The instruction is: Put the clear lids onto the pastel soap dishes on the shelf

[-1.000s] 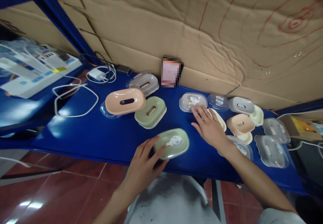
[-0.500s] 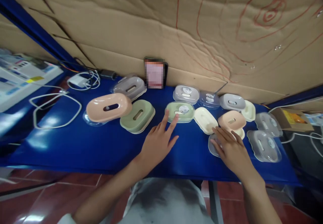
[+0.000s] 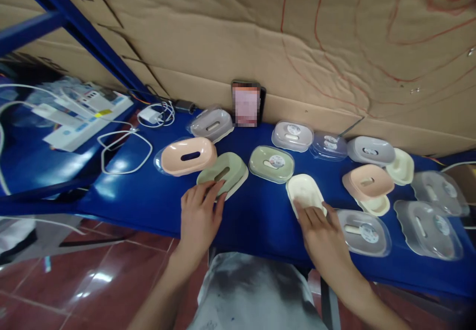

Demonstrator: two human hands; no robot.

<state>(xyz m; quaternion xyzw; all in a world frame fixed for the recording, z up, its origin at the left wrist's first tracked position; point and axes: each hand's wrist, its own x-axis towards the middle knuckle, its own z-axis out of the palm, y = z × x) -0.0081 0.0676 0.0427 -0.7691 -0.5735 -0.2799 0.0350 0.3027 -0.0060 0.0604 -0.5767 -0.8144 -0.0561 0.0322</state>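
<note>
My left hand has its fingers bent over the near edge of a green soap dish, an oval piece with a slot in its middle and a pale rim under it. My right hand grips the near end of a shallow cream tray, its fingers partly covering it. Between and behind them lies another green soap dish under a clear cover with a round label. A peach soap dish rests just left of the first green one, over a clear lid.
To the right are a covered grey dish, a peach dish and clear-covered dishes. A phone-like screen leans on the cardboard wall. A power strip and white cable lie left on the blue table.
My left hand has gone left from the labelled green dish to the other green one. My right hand has moved onto the cream tray, which lies nearer me. The view has shifted left.
</note>
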